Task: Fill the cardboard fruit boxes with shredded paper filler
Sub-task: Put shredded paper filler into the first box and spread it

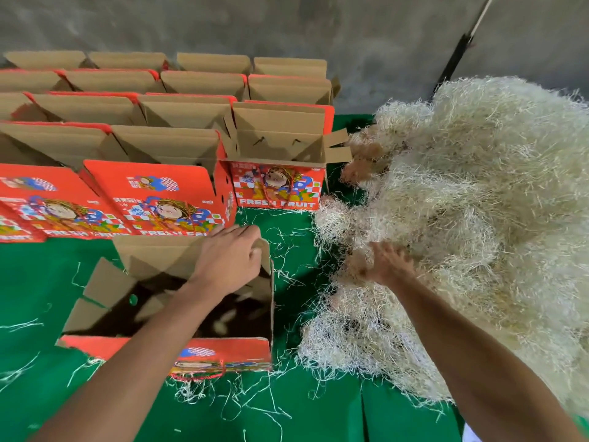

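Note:
An open red and brown cardboard fruit box (223, 349) stands on the green cloth right in front of me, its inside dark and bare of filler as far as I can see. My left hand (229, 260) grips the box's far right flap, fingers curled over its edge. A big heap of pale shredded paper filler (478, 202) lies to the right. My right hand (385, 263) reaches into the near edge of the heap, fingers spread among the strands and blurred.
Several rows of open red fruit boxes (277, 145) stand behind, up to the grey wall (287, 23). Loose paper strands (242, 400) litter the green cloth (32, 282). A dark pole (459, 55) leans at the back right.

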`<state>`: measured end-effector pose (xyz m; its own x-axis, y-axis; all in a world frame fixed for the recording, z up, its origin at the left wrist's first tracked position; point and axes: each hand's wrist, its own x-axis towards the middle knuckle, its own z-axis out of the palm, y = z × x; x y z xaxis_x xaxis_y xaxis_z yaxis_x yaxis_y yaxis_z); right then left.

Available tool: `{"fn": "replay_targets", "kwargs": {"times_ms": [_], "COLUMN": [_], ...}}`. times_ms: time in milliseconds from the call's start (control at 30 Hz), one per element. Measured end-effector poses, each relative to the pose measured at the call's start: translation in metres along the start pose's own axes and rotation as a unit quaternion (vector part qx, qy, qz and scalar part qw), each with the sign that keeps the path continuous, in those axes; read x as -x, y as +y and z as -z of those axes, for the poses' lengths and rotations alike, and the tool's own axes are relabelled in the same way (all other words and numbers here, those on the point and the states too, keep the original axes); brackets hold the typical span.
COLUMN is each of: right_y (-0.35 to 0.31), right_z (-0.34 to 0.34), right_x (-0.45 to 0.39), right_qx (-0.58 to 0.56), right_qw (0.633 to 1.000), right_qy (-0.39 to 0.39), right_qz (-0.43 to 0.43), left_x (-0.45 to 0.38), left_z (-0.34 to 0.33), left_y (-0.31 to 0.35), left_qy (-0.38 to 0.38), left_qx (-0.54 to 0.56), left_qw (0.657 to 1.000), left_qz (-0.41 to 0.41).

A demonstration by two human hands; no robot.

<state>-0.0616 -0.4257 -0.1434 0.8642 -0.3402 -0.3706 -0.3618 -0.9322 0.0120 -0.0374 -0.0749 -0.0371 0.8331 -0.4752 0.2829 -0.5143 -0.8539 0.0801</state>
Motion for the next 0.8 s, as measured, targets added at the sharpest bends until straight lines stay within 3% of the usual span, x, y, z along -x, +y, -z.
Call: {"fn": "replay_targets", "kwargs": {"times_ms": [267,400,500,567,633,733,800], "right_y": [-0.031,-0.073,-0.115,-0.143,-0.169,-0.205,-0.228], "right_z": [-0.020,0.010,0.049,0.084,0.122,0.179,0.209], "right_x": [0.016,0.030,0.043,0.052,0.061,0.076,0.089], "right_qx": [-0.031,-0.144,-0.238,-0.284,-0.335,-0.415,-0.494], "right_qw": [0.999,0.983,0.958,0.939,0.915,0.865,0.811], "right_qy": [0.042,0.085,0.137,0.166,0.193,0.238,0.248], "right_qz": [-0.002,0.075,0.083,0.101,0.117,0.152,0.191], "left_x": [-0.001,-0.001,0.001,-0.001,-0.007,-0.020,-0.028], "left_z": [-0.002,0.001,0.008,0.017,0.029,0.049,0.059], "left_y": [-0.005,-0.006,-0.007,-0.010,-0.016,-0.035,-0.050], "left_qy": [0.019,-0.005,-0.025,-0.040,-0.036,-0.007,-0.038], "left_qx": [0.001,0.049,0.144,0.279,0.419,0.530,0.574], "left_qw": [1.000,0.999,0.989,0.958,0.902,0.828,0.776], "left_qz": [-0.009,-0.015,0.011,0.050,0.093,0.183,0.260]}}
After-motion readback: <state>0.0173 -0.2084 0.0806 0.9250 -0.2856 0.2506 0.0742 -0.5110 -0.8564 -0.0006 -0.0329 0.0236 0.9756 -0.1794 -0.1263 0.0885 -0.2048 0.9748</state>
